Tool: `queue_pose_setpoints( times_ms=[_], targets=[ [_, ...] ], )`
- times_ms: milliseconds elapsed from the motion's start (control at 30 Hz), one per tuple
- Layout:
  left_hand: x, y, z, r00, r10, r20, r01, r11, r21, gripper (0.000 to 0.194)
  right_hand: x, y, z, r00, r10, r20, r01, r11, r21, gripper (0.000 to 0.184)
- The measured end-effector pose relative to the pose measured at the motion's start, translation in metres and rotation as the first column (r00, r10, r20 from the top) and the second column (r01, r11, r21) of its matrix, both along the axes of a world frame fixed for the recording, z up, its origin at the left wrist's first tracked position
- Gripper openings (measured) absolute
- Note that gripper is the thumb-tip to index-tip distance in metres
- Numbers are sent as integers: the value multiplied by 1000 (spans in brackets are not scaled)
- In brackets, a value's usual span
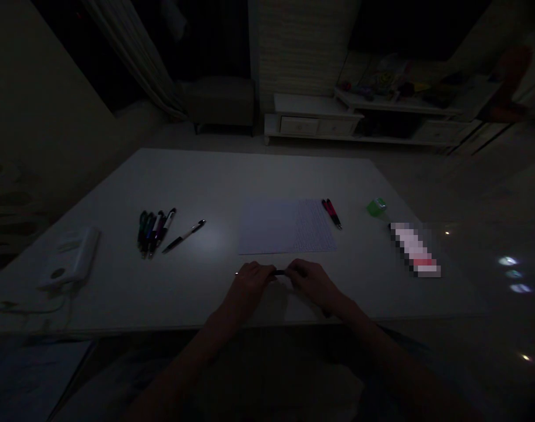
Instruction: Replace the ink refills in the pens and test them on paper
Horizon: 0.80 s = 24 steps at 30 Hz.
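Head view: at lower centre of the frame, my left hand [249, 287] and right hand [314, 285] close on a slim black cylinder [280, 272], mostly hidden by my fingers, over the white tabletop [232, 176]; a white paper sheet [288, 227] lies just ahead, a black pen [183, 236] to its left.

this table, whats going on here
A person is holding a short dark object, too dim to identify, between their left hand and right hand, near the edge of a white table. Ahead lies a sheet of paper, with a bunch of pens and a black pen to its left, and two red pens to its right.
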<state>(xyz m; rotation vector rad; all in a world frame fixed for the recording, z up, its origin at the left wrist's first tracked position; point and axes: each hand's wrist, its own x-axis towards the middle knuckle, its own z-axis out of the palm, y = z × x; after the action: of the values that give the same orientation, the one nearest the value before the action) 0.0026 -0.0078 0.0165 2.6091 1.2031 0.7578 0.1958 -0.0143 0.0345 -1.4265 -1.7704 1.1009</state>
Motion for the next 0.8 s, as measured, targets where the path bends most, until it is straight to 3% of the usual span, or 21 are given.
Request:
queue_pose_setpoints(
  times_ms=[100,233,400,533,700,800],
  targets=[
    [-1,2,-1,999,-31,-7,32,999,4,18,-3,0,3,1000,-24,-17,22,997,-68,39],
    [-1,4,-2,1000,20,20,-21,1000,22,17,-6,0,4,995,2,-104,-10,998,-68,33],
    [-1,4,-4,997,-70,37,68,996,56,19,-5,1,2,990,-26,-139,-4,977,-211,46],
    [-2,6,-1,999,-11,44,7,998,69,20,-5,3,3,980,-34,-196,7,991,-135,37],
    [-5,7,1,998,-60,29,58,995,87,20,-6,3,5,970,-24,-241,-37,969,-246,47],
    [-7,6,-1,999,-49,17,47,997,69,19,-5,2,4,975,-11,-222,-33,981,-193,43]
  ],
)
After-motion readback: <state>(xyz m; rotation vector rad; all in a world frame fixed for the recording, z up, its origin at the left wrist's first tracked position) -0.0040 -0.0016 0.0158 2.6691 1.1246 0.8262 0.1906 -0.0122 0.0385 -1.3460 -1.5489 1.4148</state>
